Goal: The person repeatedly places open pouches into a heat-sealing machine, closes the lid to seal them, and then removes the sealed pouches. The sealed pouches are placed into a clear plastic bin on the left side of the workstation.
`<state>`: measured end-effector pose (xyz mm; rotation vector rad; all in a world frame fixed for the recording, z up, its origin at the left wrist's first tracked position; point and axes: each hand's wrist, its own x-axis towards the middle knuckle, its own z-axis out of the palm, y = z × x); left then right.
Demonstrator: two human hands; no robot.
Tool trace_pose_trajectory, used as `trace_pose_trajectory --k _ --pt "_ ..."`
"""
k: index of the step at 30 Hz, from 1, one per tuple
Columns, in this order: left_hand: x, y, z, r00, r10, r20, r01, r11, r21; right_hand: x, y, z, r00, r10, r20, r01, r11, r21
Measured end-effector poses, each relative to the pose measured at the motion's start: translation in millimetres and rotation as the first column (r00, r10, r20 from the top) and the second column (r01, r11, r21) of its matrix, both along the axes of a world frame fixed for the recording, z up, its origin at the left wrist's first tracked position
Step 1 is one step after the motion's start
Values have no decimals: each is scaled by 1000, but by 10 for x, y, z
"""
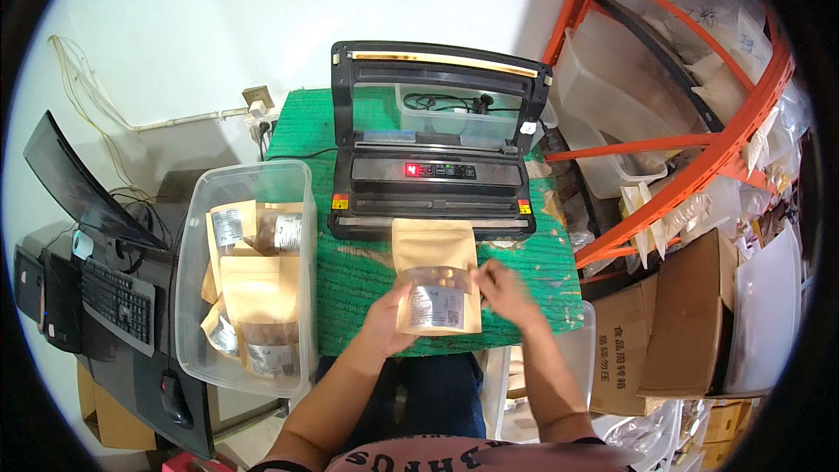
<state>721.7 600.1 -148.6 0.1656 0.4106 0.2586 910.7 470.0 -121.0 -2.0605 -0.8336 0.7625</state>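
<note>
My left hand point(391, 319) grips the lower left side of an upright kraft pouch point(433, 253), which has a clear window showing small brown contents and a white label. My right hand point(502, 293) is at the pouch's right edge, fingers bent and smeared by motion; whether it grips is unclear. Behind the pouch, a black sealing machine point(367, 179) with a red lit display has its lid point(345, 105) raised. It stands on a green worktop point(345, 293). To the left, a translucent bin point(188, 297) holds several similar labeled pouches point(258, 284).
At left are a monitor point(92, 183), keyboard point(118, 297) and mouse point(175, 398) on a dark desk. An orange rack point(651, 214) with plastic bins and bags stands at right, near cardboard boxes point(677, 328). Another plastic bin point(585, 323) sits below the worktop. A white wall backs everything.
</note>
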Motion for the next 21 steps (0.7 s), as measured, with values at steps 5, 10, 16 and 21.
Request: trace_pose_trajectory --k 5,10,16,21 --pt "73 48 70 1000 -7 27 5 997 78 822 809 774 605 -138 784 -255 899 355" --pt "90 6 146 995 4 -96 2 998 60 1708 1836 1426 207 -212 955 -39 974 225" --pt "106 -40 141 970 41 -241 -20 996 88 2005 1983 1868 496 130 858 98 974 -204" --pt "103 -47 114 964 30 -263 0 994 113 2030 1661 2028 746 515 422 -346 841 -415"
